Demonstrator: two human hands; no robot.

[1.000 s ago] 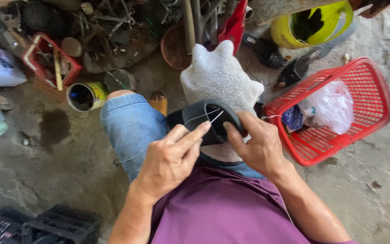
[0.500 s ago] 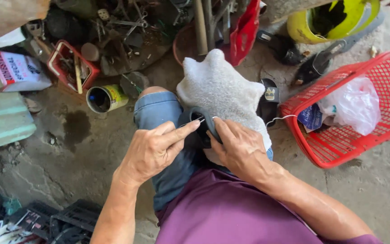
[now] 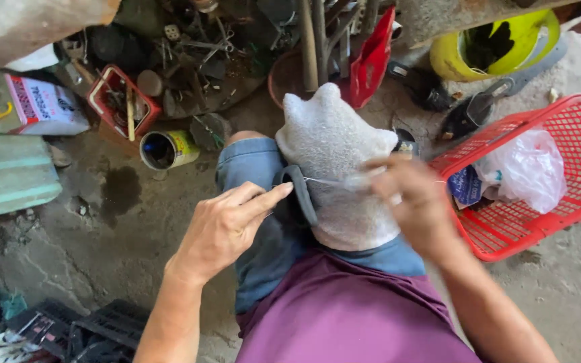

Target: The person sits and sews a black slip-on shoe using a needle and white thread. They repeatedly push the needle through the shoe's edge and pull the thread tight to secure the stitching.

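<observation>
Left hand (image 3: 226, 225) sits over the left knee, fingers extended toward the right, forefinger and thumb tips pressed against the dark rubbery piece (image 3: 298, 195) that lies on the lap at the edge of the white foam sheet (image 3: 337, 168); grip reads as a light pinch on the piece's rim, not a full fist. Dark piece: curved, strap-like, long axis running roughly up-down in the head view, just right of the left fingertips and touching them. Thin pale thread (image 3: 331, 181) runs from the dark piece rightward, nearly horizontal and taut, across the foam. Right hand (image 3: 408, 202) is at the thread's far end, motion-blurred, fingers closed on what appears to be the thread; whether a needle is held cannot be told. So: piece lies between the hands, nearer the left; thread axis is left-right, crossing the piece's long axis. Foam sheet drapes over the right thigh, top pointing away from the body. Surroundings on the concrete floor, left to right: open tin can (image 3: 166, 149), small red tool tray (image 3: 119, 101), red plastic basket (image 3: 539, 181) with a clear bag inside, just beside the right hand.
</observation>
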